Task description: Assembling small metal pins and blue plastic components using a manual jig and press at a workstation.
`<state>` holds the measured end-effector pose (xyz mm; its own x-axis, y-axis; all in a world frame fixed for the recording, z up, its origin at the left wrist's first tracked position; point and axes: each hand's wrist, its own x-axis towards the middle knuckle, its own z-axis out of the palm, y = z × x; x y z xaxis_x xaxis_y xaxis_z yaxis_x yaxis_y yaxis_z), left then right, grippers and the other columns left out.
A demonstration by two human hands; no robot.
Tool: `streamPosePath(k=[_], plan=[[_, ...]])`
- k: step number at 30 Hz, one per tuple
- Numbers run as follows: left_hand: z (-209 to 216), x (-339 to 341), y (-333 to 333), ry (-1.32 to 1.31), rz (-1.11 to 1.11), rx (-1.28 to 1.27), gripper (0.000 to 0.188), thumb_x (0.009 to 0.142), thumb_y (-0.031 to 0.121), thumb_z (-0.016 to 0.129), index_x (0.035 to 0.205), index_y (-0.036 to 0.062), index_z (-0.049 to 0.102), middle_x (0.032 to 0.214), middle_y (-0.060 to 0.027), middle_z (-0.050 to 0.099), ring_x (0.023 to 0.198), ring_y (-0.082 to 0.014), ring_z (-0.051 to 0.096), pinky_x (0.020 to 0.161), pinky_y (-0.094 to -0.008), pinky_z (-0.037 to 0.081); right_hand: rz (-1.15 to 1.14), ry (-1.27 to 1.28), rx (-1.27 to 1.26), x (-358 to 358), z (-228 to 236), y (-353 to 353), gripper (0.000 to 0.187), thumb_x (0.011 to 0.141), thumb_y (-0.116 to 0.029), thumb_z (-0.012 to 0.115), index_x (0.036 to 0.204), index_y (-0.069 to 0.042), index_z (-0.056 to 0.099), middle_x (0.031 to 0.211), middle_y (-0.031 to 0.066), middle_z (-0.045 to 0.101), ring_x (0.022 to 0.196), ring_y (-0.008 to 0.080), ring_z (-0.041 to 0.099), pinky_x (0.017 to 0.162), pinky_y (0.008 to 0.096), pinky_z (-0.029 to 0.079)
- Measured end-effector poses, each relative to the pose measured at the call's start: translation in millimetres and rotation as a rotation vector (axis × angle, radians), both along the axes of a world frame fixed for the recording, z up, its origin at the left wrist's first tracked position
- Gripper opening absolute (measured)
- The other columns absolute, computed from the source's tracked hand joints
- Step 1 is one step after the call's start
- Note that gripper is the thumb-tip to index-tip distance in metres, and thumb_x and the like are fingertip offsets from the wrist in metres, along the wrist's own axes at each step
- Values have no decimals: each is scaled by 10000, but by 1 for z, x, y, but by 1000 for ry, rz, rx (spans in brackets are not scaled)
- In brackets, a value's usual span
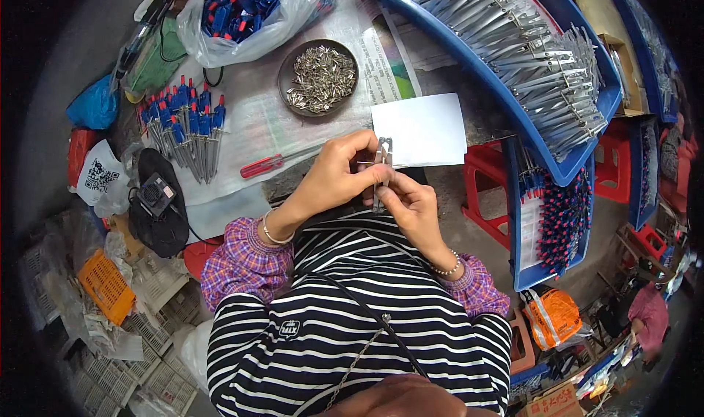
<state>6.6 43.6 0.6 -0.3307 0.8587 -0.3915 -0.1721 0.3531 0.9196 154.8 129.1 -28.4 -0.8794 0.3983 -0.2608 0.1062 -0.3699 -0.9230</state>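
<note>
My left hand (331, 176) and my right hand (412, 210) meet in front of my waist. Between them is a slim silver metal piece (385, 147), held upright with its forked-looking end pointing away from me. The left thumb and fingers pinch it from the side, and the right fingertips close on its lower part. Fingers cover much of the piece, so its exact kind cannot be made out. Beyond the hands lies a white sheet of paper (429, 129). A round dark bowl (283, 94) of small metal pins (320, 79) stands farther off.
A red-handled screwdriver (262, 166) lies left of my hands. Blue-and-red-ended metal tools (183, 127) are heaped farther left, below a plastic bag (192, 39) of blue-and-red parts. A large blue tray (469, 61) of metal pieces fills the far right, with red stools (488, 189) under it.
</note>
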Motion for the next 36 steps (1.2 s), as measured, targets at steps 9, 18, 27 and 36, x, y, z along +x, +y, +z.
streamPosePath(k=[9, 18, 27, 36], plan=[[-9, -8, -4, 26, 45, 97, 205, 852, 74, 641, 1010, -40, 576, 843, -29, 612, 748, -66, 566, 677, -224, 459, 52, -84, -290, 1, 3, 9, 278, 898, 0, 511, 1165, 68, 548, 899, 97, 649, 789, 142, 633, 713, 242, 508], [-9, -7, 4, -47, 75, 129, 158, 856, 20, 619, 998, -48, 604, 908, -34, 615, 830, -84, 582, 731, -219, 473, 57, -42, -184, 9, -5, 7, 217, 897, -8, 519, 1090, 77, 571, 860, 95, 642, 791, 145, 632, 709, 239, 517], [15, -12, -30, 1053, 53, 120, 255, 708, -40, 659, 958, -2, 633, 917, -145, 647, 838, -270, 627, 748, -324, 482, -16, -259, 781, 36, -10, 42, 77, 848, 14, 529, 919, 37, 548, 727, 166, 593, 602, 307, 604, 524, 363, 476], [-1, -28, -94, 1295, -25, -255, 312, 747, -84, 541, 1034, 21, 603, 1014, -152, 588, 925, -344, 561, 805, -375, 446, 15, -294, 1068, 32, -22, 31, 117, 813, 23, 523, 927, 28, 497, 787, 197, 558, 727, 374, 578, 621, 433, 466]])
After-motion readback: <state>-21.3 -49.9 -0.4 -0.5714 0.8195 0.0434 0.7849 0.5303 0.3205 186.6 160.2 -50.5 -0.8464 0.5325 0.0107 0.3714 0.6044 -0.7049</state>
